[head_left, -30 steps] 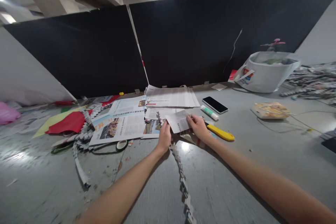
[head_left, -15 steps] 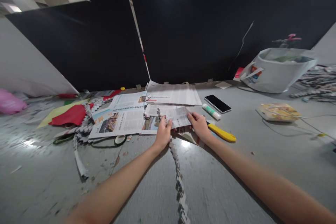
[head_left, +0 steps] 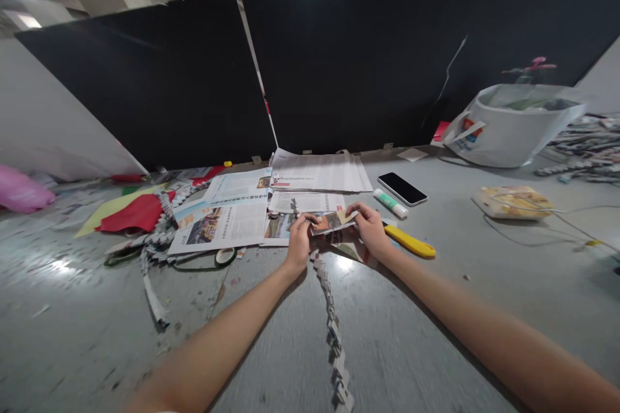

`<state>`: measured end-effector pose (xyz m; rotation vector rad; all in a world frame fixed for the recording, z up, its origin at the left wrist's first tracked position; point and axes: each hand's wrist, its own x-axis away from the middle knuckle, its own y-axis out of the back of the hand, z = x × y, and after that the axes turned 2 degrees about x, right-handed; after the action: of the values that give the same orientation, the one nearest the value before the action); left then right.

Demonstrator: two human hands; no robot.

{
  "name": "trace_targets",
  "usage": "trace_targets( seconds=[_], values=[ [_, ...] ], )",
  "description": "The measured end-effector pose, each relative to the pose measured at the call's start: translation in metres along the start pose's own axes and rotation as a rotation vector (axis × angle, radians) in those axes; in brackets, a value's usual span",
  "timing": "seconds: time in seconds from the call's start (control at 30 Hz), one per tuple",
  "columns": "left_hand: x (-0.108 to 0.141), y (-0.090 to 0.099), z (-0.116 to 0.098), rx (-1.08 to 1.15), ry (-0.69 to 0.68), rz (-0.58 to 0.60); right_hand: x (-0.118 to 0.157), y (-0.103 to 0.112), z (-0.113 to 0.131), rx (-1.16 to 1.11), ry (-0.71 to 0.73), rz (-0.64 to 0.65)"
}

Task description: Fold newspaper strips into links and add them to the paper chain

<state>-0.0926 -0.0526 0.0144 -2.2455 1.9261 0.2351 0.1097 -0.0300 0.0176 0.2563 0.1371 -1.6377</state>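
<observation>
Paper [head_left: 332, 224] edges in hands [head_left: 299, 242] [head_left: 372, 232]; broad tabletop [head_left: 489, 261] around

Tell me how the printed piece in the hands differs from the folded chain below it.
The printed piece is short, the chain long, reaching the picture's bottom edge. The printed piece looks fairly flat, the chain jagged with many folds. The printed piece shows orange-brown; the chain is mostly greyish white. Both look like paper.

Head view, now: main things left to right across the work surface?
Pink bundle → red paper → tape roll → left hand → held paper piece → right hand → yellow-handled tool → yellow-and-white packet.
</observation>
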Motion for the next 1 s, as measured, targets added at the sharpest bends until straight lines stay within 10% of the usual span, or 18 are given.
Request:
trace_targets(
  seconds=[0.17, 0.47, 1.0],
  values=[
    [0.001, -0.003, 0.005, 0.038, 0.087, 0.078, -0.001, 0.002, 0.001, 0.059, 0.088, -0.039],
    [-0.001, -0.002, 0.005, 0.063, 0.103, 0.072, -0.001, -0.005, -0.004, -0.202, -0.186, 0.116],
    [0.003, -0.005, -0.005, -0.014, 0.038, 0.073, -0.005, -0.001, -0.013, 0.023, 0.013, -0.028]
  ],
)
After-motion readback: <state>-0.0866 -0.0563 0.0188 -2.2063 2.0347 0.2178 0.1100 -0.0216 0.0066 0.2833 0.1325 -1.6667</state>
